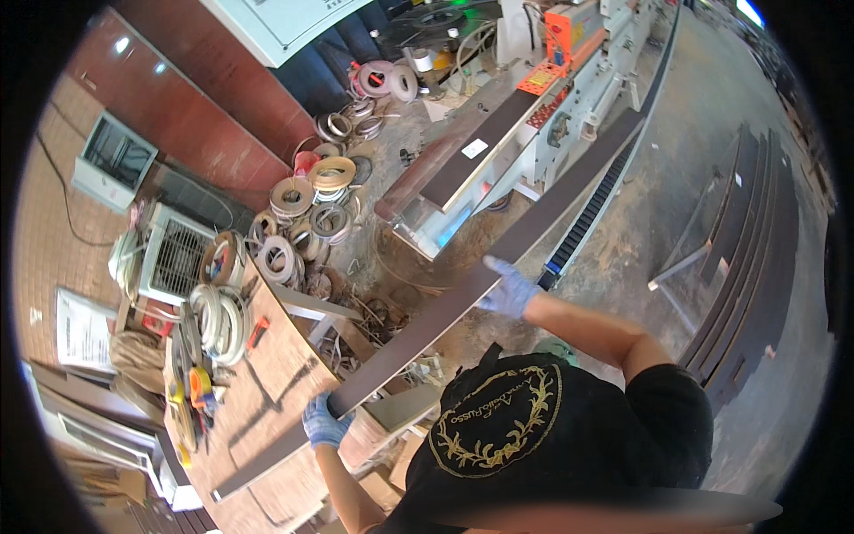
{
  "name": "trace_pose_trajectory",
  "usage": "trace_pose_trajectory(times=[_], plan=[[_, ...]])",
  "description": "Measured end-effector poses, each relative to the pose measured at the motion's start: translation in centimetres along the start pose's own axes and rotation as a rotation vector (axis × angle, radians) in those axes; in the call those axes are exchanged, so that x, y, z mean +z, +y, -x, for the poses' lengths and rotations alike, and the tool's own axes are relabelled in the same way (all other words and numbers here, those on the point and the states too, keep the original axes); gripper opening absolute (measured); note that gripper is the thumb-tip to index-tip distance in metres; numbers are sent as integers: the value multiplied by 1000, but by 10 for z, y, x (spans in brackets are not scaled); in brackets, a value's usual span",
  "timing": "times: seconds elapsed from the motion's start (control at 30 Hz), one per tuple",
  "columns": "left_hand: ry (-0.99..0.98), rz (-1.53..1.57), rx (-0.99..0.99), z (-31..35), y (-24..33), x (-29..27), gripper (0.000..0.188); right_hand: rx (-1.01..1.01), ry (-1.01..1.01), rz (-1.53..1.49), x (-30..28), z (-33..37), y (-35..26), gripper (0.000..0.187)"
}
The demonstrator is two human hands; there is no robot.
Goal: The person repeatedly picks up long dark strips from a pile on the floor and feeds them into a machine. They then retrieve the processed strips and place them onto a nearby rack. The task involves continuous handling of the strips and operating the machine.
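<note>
A long, narrow dark brown board point(405, 349) slants from the lower left, over a plywood table, to the far upper right beside a white and orange machine. My left hand point(327, 420), in a light blue glove, closes around the board near its lower-left end. Farther up, my right hand point(509, 289), gloved the same way, grips the board's right edge. Its fingertips reach onto the top face, and the thumb is hard to make out. Another dark brown panel point(467, 153) with a white label lies on the machine's bed.
The orange and white machine point(569, 44) stands ahead, with a roller track point(587, 218) to its right. Rolls of edging tape point(294, 198) are heaped on the left floor. Cutters and an orange-handled tool point(201, 388) lie on the plywood table point(267, 369). Long dark boards point(756, 231) are stacked at right.
</note>
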State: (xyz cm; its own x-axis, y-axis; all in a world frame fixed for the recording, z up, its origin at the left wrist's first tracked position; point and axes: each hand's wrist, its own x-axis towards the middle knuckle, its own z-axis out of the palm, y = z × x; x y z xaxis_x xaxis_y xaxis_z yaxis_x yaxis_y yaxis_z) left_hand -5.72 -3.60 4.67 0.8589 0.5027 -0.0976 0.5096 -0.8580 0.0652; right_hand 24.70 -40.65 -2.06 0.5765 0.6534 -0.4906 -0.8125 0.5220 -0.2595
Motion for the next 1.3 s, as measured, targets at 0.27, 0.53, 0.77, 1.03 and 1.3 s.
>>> trace_pose_trajectory(times=[0.27, 0.53, 0.77, 1.03, 1.3], plan=[[392, 13, 204, -50, -17, 39, 98, 327, -132, 492, 59, -72, 108, 55], [512, 83, 24, -63, -20, 62, 85, 247, -166, 890, -5, -59, 93, 41], [457, 95, -4, -64, -21, 60, 79, 128, 1, 656, -48, -48, 84, 40], [454, 115, -3, -63, -16, 53, 76, 18, 228, 706, -77, -44, 86, 40], [518, 94, 43, -62, -14, 53, 73, 70, 236, 757, -81, -36, 95, 54]])
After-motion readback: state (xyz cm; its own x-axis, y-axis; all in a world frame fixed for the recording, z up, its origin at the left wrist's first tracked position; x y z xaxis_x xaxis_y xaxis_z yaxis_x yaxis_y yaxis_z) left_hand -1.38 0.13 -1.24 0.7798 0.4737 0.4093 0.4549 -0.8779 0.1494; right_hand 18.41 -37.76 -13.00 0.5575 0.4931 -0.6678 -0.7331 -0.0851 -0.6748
